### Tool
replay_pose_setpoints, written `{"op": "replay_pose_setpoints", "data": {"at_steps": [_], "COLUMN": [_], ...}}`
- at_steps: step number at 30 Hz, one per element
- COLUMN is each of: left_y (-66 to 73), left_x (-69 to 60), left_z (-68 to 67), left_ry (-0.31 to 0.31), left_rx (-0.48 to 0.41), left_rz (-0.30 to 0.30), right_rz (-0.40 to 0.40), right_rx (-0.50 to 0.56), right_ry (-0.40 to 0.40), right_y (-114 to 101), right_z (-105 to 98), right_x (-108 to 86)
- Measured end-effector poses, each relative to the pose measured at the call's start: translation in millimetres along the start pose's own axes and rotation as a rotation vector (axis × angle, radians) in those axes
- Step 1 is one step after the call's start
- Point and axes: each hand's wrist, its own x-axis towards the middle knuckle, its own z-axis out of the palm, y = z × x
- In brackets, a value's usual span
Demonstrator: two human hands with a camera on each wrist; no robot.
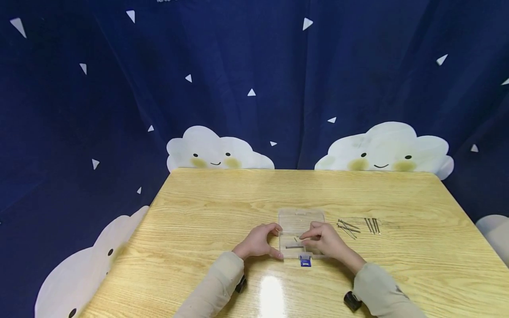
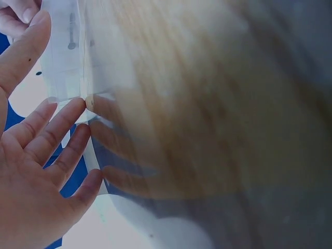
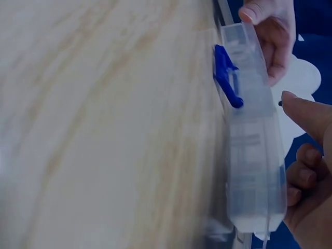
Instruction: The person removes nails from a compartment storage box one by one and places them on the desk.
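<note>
Your clear plastic box (image 1: 290,257) sits on the table (image 1: 222,194) between your 2 hands, its lid (image 1: 294,218) folded back away from you and its blue latch (image 1: 305,261) at the near edge. Your left hand (image 1: 258,242) spreads along the box's left side, fingers fairly straight and touching rather than clasping. Your right hand (image 1: 326,240) is over the box, thumb and index finger seeming to pinch 1 small nail (image 1: 295,239) (only a short dark end shows past the fingertips). Another nail (image 1: 294,247) lies inside, along the near part of the box. On the table to the right are a loose, crossed pile of nails (image 1: 348,229) and, just beyond it, a tidy row of nails (image 1: 372,226), apparently 4.

From here, your likeliest trouble is a slip: with so thin a shaft between 2 fingertips, a slight roll could tip the nail out askew or drop it across the 1 in the box. Your left hand's light touch may let the box, probably light itself, slide or turn if your right knuckles bump its wall. A sleeve or wrist swinging right could also scatter the pile into the row. Nails lying crosswise might later keep the lid from seating.
</note>
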Motion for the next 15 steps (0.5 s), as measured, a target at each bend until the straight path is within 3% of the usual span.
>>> {"op": "replay_pose_setpoints", "data": {"at_steps": [5,15], "left_y": [-0.5,-3.3], "left_x": [0.0,0.8], "left_z": [0.5,1.5], "left_ry": [0.001,-0.004], "left_rx": [0.002,-0.003], "left_rz": [0.004,0.006], "right_rz": [-0.058,-0.076], "right_rx": [-0.007,-0.069], "right_ry": [0.0,-0.047], "right_y": [0.2,-3.2], "right_z": [8.3,19.1], "right_x": [1.7,4.0]}}
